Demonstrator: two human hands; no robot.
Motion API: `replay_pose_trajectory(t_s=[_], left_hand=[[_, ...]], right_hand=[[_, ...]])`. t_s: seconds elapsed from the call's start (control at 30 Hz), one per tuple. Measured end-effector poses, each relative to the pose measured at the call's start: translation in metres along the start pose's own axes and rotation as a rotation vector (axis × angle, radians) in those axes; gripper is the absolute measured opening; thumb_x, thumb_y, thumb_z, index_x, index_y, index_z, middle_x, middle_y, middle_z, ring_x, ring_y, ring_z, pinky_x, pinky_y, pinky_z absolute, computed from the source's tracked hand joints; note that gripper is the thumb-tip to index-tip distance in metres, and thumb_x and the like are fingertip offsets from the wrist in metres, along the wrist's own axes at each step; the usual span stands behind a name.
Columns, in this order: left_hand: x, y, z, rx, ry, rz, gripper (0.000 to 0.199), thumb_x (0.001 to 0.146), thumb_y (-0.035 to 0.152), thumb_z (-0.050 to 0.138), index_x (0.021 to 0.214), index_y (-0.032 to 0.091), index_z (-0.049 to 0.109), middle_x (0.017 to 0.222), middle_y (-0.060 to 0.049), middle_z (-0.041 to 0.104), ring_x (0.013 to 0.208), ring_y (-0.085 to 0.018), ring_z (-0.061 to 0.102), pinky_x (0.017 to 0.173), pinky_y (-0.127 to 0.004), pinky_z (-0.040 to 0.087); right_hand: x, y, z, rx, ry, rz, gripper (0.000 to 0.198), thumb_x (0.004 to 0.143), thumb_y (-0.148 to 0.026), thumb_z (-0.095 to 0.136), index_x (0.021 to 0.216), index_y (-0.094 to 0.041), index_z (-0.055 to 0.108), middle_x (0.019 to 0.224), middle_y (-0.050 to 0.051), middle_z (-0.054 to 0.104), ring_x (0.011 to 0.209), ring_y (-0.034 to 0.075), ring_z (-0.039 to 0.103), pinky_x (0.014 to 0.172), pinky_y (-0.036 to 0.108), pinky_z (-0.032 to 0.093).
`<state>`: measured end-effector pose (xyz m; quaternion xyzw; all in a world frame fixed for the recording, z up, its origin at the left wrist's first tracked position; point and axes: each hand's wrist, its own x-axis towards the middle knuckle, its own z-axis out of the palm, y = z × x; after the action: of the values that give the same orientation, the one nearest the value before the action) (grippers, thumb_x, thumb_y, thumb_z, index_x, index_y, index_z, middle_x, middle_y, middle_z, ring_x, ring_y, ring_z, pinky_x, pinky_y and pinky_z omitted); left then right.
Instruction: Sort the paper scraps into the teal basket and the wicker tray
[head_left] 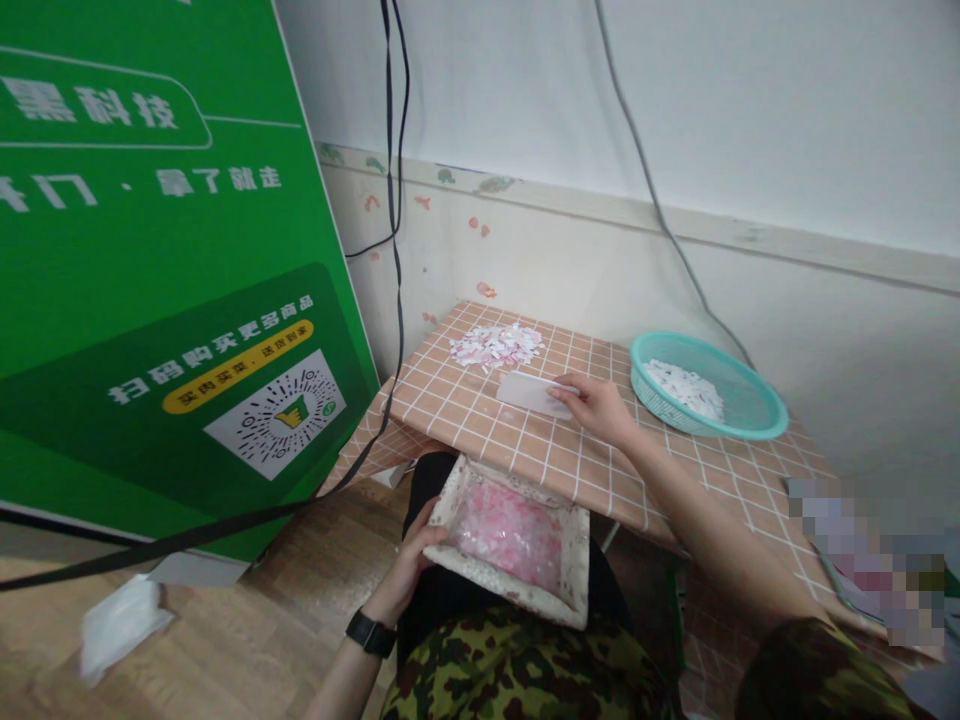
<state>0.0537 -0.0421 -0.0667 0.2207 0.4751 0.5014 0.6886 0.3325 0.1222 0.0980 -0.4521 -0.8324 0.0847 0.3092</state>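
Note:
My left hand (421, 548) grips the left rim of a worn white box (517, 590) at my lap, just below the table edge. Pink and clear shiny pieces (506, 525) fill the box. Over the table, my right hand (592, 402) pinches the right end of a flat, whitish rectangular card (531, 394); its material I cannot tell. Behind the card lies a loose heap of small white and pinkish scraps (496, 345). To the right of my right hand stands a turquoise plastic basket (750, 405) with white scraps (684, 388) in it.
A checked brown cloth (465, 400) covers the table, which stands against the wall. A green printed panel (150, 270) rises at the left. Black cables (396, 200) hang in front of the wall. A white plastic bag (124, 622) lies on the wooden floor.

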Motion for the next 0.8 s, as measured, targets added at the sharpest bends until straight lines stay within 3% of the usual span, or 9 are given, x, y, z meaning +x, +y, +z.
replay_pose_trajectory(t_s=[0.17, 0.33, 0.53, 0.67, 0.8], left_hand=[[0.001, -0.001, 0.000, 0.047, -0.095, 0.067, 0.055, 0.070, 0.030, 0.056, 0.124, 0.021, 0.052, 0.114, -0.007, 0.064, 0.101, -0.031, 0.058, 0.077, -0.037, 0.046], [0.000, 0.000, 0.001, 0.033, -0.097, 0.067, 0.051, 0.071, 0.029, 0.055, 0.122, 0.021, 0.054, 0.112, -0.006, 0.065, 0.095, -0.028, 0.060, 0.072, -0.035, 0.046], [-0.002, 0.010, -0.005, -0.009, 0.044, 0.020, 0.041, 0.068, 0.032, 0.061, 0.106, 0.017, 0.065, 0.085, -0.004, 0.071, 0.070, -0.021, 0.062, 0.063, -0.032, 0.046], [-0.003, 0.022, -0.014, -0.019, 0.110, 0.008, 0.036, 0.067, 0.031, 0.063, 0.100, 0.017, 0.066, 0.079, -0.003, 0.071, 0.068, -0.020, 0.062, 0.063, -0.032, 0.046], [-0.002, 0.033, -0.022, -0.024, 0.158, 0.016, 0.028, 0.067, 0.030, 0.064, 0.089, 0.015, 0.068, 0.076, -0.003, 0.071, 0.066, -0.020, 0.062, 0.064, -0.032, 0.046]], right_hand=[[-0.007, 0.006, 0.003, 0.057, 0.009, 0.086, 0.033, 0.085, -0.044, 0.048, 0.096, -0.020, 0.067, 0.083, 0.005, 0.070, 0.061, 0.016, 0.059, 0.057, 0.027, 0.042], [-0.004, 0.027, 0.007, 0.201, 0.043, 0.226, 0.039, 0.081, -0.049, 0.051, 0.092, -0.016, 0.069, 0.083, 0.007, 0.069, 0.070, 0.020, 0.060, 0.058, 0.029, 0.043], [-0.002, 0.029, 0.015, 0.449, -0.121, 0.255, 0.041, 0.077, -0.052, 0.055, 0.088, -0.016, 0.070, 0.078, 0.005, 0.067, 0.063, 0.017, 0.057, 0.053, 0.027, 0.042], [0.002, 0.022, 0.021, 0.492, -0.054, 0.301, 0.043, 0.075, -0.053, 0.056, 0.089, -0.015, 0.069, 0.079, 0.006, 0.067, 0.063, 0.017, 0.057, 0.052, 0.026, 0.042], [-0.004, 0.005, 0.024, 0.559, -0.181, 0.296, 0.043, 0.078, -0.053, 0.053, 0.092, -0.015, 0.068, 0.082, 0.006, 0.067, 0.066, 0.017, 0.058, 0.053, 0.026, 0.044]])
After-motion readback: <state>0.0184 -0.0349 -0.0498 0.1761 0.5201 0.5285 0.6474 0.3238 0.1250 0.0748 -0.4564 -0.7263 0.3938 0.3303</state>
